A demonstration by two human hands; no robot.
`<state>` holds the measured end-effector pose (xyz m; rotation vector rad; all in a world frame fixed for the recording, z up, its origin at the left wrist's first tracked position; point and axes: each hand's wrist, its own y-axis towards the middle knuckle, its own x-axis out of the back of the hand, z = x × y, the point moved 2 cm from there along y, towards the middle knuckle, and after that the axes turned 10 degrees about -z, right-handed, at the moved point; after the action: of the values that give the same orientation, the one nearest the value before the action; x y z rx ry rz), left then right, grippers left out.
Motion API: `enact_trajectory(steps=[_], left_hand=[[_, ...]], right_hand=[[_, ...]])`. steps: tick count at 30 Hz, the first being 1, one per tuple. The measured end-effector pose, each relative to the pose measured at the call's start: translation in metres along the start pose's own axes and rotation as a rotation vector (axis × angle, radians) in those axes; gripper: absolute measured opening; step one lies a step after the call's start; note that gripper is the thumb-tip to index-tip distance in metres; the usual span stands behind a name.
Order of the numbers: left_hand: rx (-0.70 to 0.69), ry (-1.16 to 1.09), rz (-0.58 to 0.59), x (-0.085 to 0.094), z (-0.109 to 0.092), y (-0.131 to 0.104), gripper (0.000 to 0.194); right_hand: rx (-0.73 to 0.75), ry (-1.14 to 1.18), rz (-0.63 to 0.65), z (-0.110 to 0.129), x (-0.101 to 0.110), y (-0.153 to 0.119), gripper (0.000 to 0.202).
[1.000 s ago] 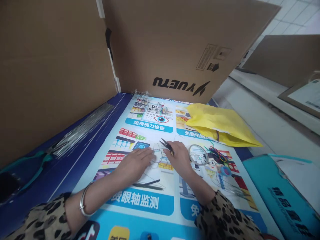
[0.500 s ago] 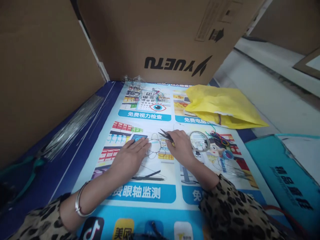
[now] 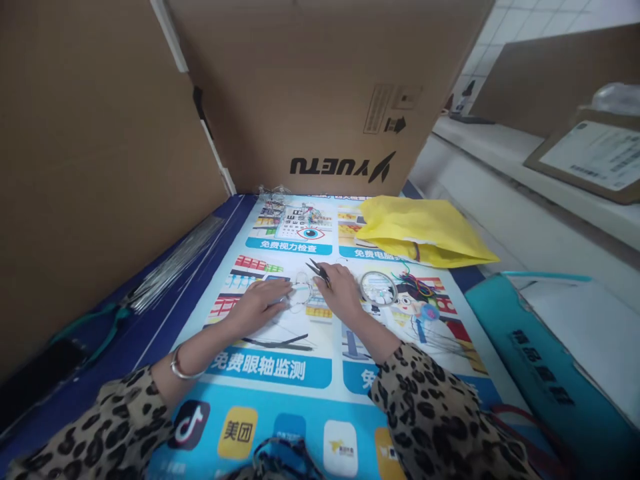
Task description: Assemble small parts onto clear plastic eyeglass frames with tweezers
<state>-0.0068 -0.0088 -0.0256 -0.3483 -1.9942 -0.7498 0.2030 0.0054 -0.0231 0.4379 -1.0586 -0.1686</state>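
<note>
My right hand (image 3: pixel 345 293) is closed around small needle-nose pliers (image 3: pixel 317 269), whose dark jaws point up and to the left. My left hand (image 3: pixel 257 308) lies palm down on the printed mat, its fingers stretched and the thumb apart from them. Between the two hands is a piece of thin wire bent into rounded loops (image 3: pixel 301 305). The left fingertips are at its left edge; whether they press on it I cannot tell. The pliers' jaws are just above the loops, apart from them as far as I can see.
A round dish (image 3: pixel 395 291) with small clear pieces stands right of my right hand, near coloured cords (image 3: pixel 417 285). A yellow bag (image 3: pixel 430 230) lies behind. Wire strands (image 3: pixel 175 263) and green-handled pliers (image 3: pixel 113 320) lie left. Cardboard (image 3: pixel 300 100) walls the back; a teal box (image 3: pixel 530 353) stands right.
The camera view has tilted up and shifted, so everything appears smaller and lower. My left thumb now shows apart from its fingers. The pliers stay in my right hand.
</note>
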Motion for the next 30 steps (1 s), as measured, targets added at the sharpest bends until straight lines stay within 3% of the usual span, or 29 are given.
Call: enact_trajectory(steps=[5, 13, 22, 26, 30], left_hand=[[-0.032, -0.006, -0.025, -0.001, -0.002, -0.001, 0.034], [-0.051, 0.07, -0.076, 0.01, -0.017, 0.0, 0.025], [-0.033, 0.089, -0.036, 0.005, -0.015, -0.001, 0.029], [-0.094, 0.081, 0.033, 0.0, -0.014, -0.002, 0.034], [-0.094, 0.094, 0.05, -0.001, -0.013, -0.001, 0.034]], right_hand=[[0.007, -0.056, -0.067, 0.001, 0.003, 0.0, 0.04], [0.019, -0.241, -0.015, 0.005, -0.003, 0.003, 0.036], [0.091, -0.19, -0.029, 0.008, -0.003, 0.0, 0.038], [0.221, -0.086, 0.002, 0.011, -0.001, -0.002, 0.026], [0.325, -0.048, 0.076, 0.012, -0.002, -0.004, 0.027]])
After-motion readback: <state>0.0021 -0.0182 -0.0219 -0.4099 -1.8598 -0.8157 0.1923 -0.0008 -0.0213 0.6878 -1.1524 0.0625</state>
